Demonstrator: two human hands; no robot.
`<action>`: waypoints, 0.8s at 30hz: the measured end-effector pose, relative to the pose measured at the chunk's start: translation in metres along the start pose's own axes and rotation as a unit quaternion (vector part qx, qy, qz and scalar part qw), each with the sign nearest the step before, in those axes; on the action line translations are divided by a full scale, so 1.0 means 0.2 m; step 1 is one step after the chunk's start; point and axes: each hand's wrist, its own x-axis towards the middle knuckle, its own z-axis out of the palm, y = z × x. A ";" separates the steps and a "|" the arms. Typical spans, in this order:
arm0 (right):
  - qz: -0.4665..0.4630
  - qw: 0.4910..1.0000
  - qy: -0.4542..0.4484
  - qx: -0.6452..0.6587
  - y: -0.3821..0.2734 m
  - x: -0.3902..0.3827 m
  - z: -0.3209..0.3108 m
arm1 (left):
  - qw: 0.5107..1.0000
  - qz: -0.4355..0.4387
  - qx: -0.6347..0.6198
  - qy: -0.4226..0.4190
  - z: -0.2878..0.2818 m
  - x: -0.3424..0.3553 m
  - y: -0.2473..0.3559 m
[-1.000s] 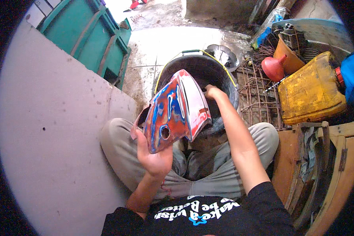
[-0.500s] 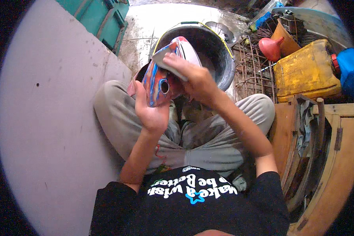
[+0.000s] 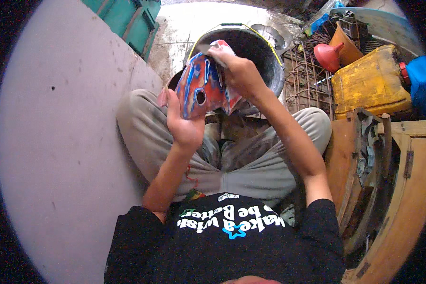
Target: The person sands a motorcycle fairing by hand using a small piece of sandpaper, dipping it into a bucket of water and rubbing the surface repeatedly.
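My left hand [image 3: 185, 128] grips the lower left part of a curved, sanded panel [image 3: 190, 97] in mottled red, blue and white, with an oval hole near its lower end. My right hand [image 3: 241, 75] is closed on a thin grey sheet [image 3: 208, 50], pressed against the panel's upper part, partly hiding it. Just beyond the panel stands a black bucket [image 3: 267, 78] with a yellow handle. My crossed legs in grey trousers are below the panel.
A pale wall [image 3: 66, 142] runs along my left, with a green metal piece [image 3: 118, 21] beyond it. At right are a rusty wire grid [image 3: 300, 85], red funnel [image 3: 326, 57], orange funnel [image 3: 345, 42], yellow jerrycan [image 3: 364, 87] and wooden boards [image 3: 402, 199].
My right hand has left the bucket and come onto the panel with the grey sheet, then moved slightly up along it. The view has shifted, so the scene sits higher.
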 end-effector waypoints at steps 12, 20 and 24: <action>-0.211 0.970 0.102 0.064 -0.09 -0.11 0.11 | 1.000 0.012 0.011 0.006 -0.04 -0.03 -0.02; -0.160 0.980 0.110 0.039 -0.07 -0.09 0.11 | 1.000 0.018 0.005 -0.022 -0.04 0.00 -0.02; -0.167 0.976 0.122 0.065 -0.07 -0.08 0.09 | 0.992 0.049 0.112 -0.010 -0.02 -0.01 -0.06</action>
